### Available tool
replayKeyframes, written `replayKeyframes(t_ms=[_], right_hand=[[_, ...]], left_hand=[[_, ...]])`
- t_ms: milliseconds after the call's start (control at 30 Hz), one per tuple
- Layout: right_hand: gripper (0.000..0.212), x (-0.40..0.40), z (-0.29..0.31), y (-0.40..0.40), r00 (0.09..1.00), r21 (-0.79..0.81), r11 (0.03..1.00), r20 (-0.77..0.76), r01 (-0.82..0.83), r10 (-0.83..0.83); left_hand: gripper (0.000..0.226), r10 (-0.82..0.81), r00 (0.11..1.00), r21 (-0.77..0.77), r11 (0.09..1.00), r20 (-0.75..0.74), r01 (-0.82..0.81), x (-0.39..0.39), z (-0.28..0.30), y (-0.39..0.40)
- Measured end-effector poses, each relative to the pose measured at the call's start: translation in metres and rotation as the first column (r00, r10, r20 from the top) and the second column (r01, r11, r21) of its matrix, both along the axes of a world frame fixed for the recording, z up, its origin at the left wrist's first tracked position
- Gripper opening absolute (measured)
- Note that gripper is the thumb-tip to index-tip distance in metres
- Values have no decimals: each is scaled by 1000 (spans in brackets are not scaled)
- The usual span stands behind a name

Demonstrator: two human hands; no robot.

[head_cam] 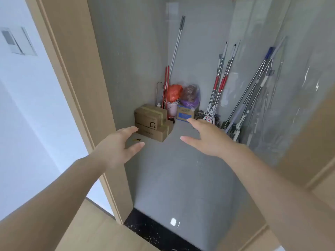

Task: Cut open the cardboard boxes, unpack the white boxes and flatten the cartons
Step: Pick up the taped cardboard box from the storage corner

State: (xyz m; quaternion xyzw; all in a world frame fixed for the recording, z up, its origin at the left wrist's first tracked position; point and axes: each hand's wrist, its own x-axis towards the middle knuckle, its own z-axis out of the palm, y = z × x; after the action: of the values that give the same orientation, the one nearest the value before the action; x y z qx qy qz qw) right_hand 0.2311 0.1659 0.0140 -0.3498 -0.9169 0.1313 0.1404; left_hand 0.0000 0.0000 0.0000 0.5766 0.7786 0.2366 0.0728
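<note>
Both your grips, left hand [116, 151] and right hand [208, 136], are open and empty; the taped brown cardboard boxes [151, 122] are still uncut.

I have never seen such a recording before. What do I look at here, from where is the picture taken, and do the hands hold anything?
There is no machine here. A person wears one camera on the head, so you look forward and down along their own arms into a small storage closet. The left hand and the right hand both reach forward with fingers spread, and they hold nothing. On the grey floor, by the left wall, two brown cardboard boxes sit stacked and still taped closed. Behind them stand a blue and white box, a pale bucket and plastic bags. Several mops lean against the back and right walls.
</note>
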Motion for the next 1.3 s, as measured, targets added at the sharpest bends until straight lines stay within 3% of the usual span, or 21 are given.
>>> replayKeyframes(t_ms=[333, 633, 867, 1133, 1300], right_hand=[[74, -18, -66, 127, 991, -151, 982, 94, 111, -97], [70, -47, -156, 241, 925, -332, 875, 270, 351, -269], [69, -76, -169, 322, 853, -378, 776, 355, 505, -383], [69, -101, -187, 440, 870, -381, 794, 338, 474, -358], [68, -118, -200, 554, 908, -381, 840, 314, 387, -276]], left_hand=[[56, 48, 998, -57, 997, 46, -45, -42, -49, 133], [52, -95, 976, -110, 987, 194, 118, -115, -139, 307], [50, -178, 945, -195, 952, 274, 236, -167, -162, 428], [47, -188, 936, -193, 948, 298, 251, -189, -185, 550], [45, -89, 942, -176, 972, 324, 153, -181, -202, 631]])
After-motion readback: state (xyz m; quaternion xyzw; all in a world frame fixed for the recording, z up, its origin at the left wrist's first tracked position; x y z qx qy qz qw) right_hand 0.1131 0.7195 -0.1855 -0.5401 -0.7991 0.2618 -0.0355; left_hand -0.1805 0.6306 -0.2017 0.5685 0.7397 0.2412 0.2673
